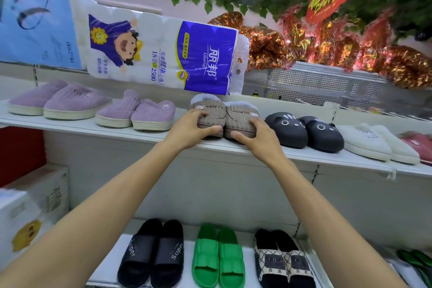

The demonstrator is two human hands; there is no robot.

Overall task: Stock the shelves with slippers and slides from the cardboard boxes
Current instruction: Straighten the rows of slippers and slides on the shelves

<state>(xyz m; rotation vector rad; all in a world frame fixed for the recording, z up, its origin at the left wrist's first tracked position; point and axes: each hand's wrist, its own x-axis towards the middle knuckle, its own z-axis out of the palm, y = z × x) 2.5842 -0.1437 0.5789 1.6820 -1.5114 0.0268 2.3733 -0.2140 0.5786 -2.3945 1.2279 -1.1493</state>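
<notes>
- The upper shelf (98,132) ran left to right and carried pairs in a row; the gap between the lilac slippers (136,113) on the left and the black cat-face slippers (306,130) on the right was the slot being filled.
- The brown corduroy slippers (225,118) sat in that gap near the front edge, toes toward the person, the two touching side by side.
- The left hand (190,127) grasped the left slipper, thumb under the toe and fingers over the top.
- The right hand (258,137) gripped the right slipper likewise.
- To finish well, I judged the pair should be slid farther back together, squared to the edge, with even gaps to both neighbours, and kept clear of the tissue pack (163,54) overhanging behind.
</notes>
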